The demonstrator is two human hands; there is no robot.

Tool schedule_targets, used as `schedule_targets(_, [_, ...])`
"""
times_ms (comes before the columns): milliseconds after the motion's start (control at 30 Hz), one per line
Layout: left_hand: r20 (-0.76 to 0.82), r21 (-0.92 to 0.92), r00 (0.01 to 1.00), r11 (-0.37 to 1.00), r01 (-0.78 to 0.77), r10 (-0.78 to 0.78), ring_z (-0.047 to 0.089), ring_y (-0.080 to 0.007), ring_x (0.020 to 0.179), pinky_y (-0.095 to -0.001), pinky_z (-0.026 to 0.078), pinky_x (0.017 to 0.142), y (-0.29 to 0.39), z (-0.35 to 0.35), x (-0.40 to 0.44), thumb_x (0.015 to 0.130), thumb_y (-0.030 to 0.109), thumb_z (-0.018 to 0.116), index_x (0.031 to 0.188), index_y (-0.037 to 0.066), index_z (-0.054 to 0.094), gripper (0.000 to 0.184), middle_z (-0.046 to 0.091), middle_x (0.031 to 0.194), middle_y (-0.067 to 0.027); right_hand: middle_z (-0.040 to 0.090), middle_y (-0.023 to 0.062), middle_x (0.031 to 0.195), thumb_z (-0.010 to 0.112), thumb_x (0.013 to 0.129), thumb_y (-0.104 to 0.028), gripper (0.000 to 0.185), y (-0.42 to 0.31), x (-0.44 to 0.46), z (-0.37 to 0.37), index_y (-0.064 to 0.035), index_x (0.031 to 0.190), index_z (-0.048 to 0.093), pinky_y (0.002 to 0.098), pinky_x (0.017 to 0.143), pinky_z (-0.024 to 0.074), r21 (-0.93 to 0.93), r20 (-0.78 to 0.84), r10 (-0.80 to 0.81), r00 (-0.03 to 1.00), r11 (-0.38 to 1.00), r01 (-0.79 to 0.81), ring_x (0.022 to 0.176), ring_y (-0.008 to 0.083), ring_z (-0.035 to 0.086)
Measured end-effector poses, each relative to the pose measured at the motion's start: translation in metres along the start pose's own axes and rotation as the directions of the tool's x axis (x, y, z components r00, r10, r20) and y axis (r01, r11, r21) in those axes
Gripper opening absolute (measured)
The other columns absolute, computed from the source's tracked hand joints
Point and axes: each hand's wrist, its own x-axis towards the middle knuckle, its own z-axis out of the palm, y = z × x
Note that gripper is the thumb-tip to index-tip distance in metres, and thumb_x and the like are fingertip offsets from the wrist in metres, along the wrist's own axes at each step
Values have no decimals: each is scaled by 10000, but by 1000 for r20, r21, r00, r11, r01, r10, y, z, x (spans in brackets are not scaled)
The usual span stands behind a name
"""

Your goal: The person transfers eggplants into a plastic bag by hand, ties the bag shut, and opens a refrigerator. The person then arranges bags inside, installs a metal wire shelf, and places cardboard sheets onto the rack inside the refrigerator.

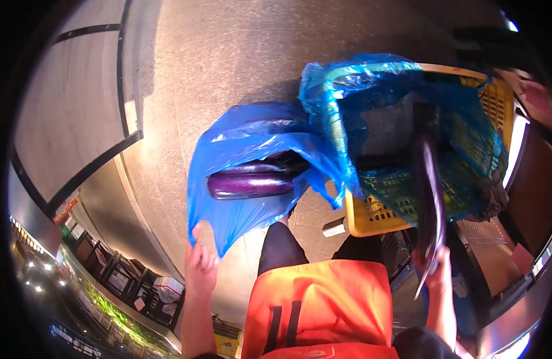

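Observation:
At the lower left my left hand (203, 260) is closed on the edge of a blue plastic bag (213, 146), pulling its side taut. Dark purple eggplants (252, 185) lie inside the bag, showing through its open mouth. My right hand (438, 272) is wrapped round one end of a long eggplant (430, 197), held upright in view over the yellow basket (380, 222). A thin pale tip sticks out below that hand; I cannot tell what it is. Translucent blue plastic (362, 78) lines the basket and hangs over its rim.
Inside the basket is a greyish flat piece (383, 128). A small white box-like thing (334, 228) lies on the floor by the basket's corner. At lower left stands a shelf with black crates (117, 278). An orange apron (324, 305) covers my lap.

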Motion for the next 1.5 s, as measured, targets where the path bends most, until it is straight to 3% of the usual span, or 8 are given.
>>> schedule_targets(400, [226,-19,974,1000,-15,19,235,-33,428,-180,218,439,10,-37,0,931,121,351,1325,64,307,400,282,533,49,593,159,879,684,597,-338,499,96,-12,270,3,914,506,310,715,445,-849,494,197,847,319,421,831,199,580])
schedule_targets(600, [207,-95,978,995,12,8,220,-40,421,-192,218,457,10,-57,1,937,125,331,1340,89,276,409,263,518,50,583,129,985,705,601,-237,531,159,137,350,-1,1046,537,315,825,426,-335,880,-212,424,354,873,880,218,546])
schedule_targets(800, [125,-88,992,996,-4,15,210,-44,407,-202,233,465,9,-87,-1,946,151,324,1357,102,231,424,255,515,45,548,218,1069,676,693,-251,465,164,186,289,-7,1062,533,377,903,388,-800,566,-224,794,82,594,1028,332,506])
schedule_targets(1000, [56,-76,994,993,-93,97,196,-35,413,-209,225,473,14,-50,-2,962,177,298,1362,100,218,415,236,521,43,598,95,761,509,721,-155,149,169,97,147,-39,721,603,504,570,456,443,823,524,220,-833,331,691,309,570])
schedule_targets(1067, [-26,-57,997,995,-80,78,179,-39,401,-203,219,457,13,-38,-3,961,184,306,1362,117,225,414,219,508,40,596,147,758,485,756,-145,158,130,18,167,-21,752,582,467,629,482,-382,489,533,691,-581,719,745,299,596])
schedule_targets(1200, [-77,-11,993,996,-94,93,162,-36,395,-193,188,431,7,-27,-4,964,184,298,1360,118,236,406,218,504,41,594,127,777,539,825,-179,166,30,6,147,-27,832,604,325,668,466,-452,890,307,337,500,739,732,249,584])
schedule_targets(1367, [-160,42,975,988,-150,155,161,-36,388,-184,196,404,0,-4,-4,968,172,262,1358,105,221,398,218,501,42,588,156,834,528,787,-153,141,-34,192,100,-38,829,598,391,668,464,-727,623,-461,632,-40,686,778,287,590])
schedule_targets(1500, [-282,97,942,983,-158,180,149,-42,376,-184,187,392,-4,5,1,967,193,280,1372,131,217,414,217,502,41,508,126,1143,511,782,-118,313,0,335,71,-142,1092,549,446,905,378,-825,368,-145,918,-506,251,1088,313,461])
